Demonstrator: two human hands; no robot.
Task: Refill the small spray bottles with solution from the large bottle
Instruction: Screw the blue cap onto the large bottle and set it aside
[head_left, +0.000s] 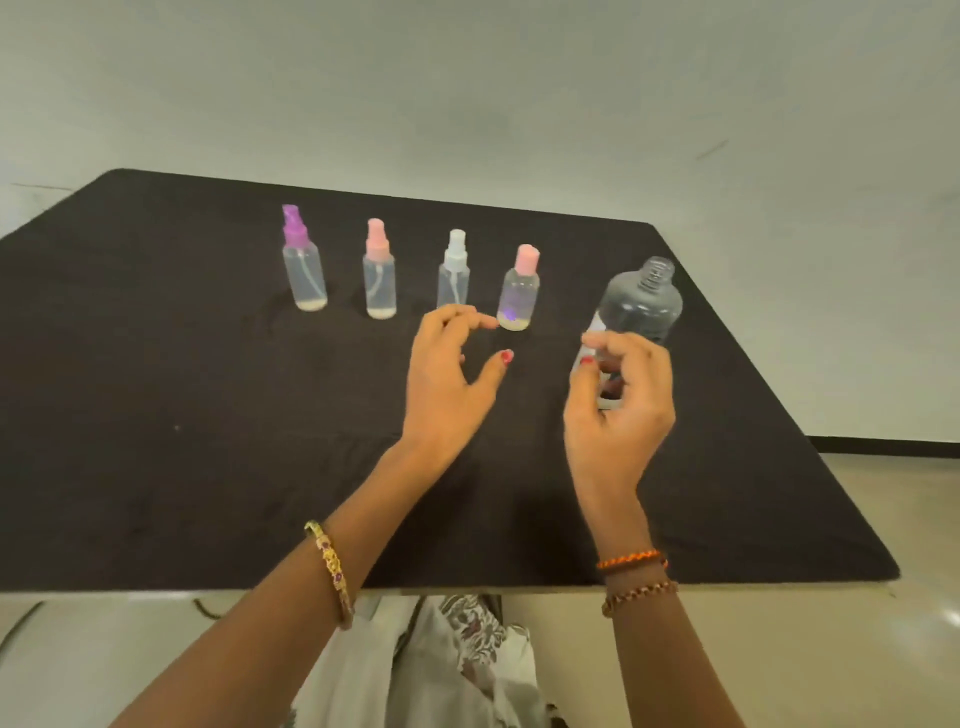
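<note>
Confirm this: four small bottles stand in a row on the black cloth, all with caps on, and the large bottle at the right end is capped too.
Not quite. The head view shows the large bottle uncapped, its threaded neck bare. The four small bottles do stand capped in a row on the black cloth.

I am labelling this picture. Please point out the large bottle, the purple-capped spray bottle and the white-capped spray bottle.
large bottle (641, 306), head view, on its clear upper body.
purple-capped spray bottle (305, 278), head view, on its clear body.
white-capped spray bottle (453, 283), head view, on its clear body.

Both hands (449, 374) (618, 400) hover, fingers loosely curled.
</note>
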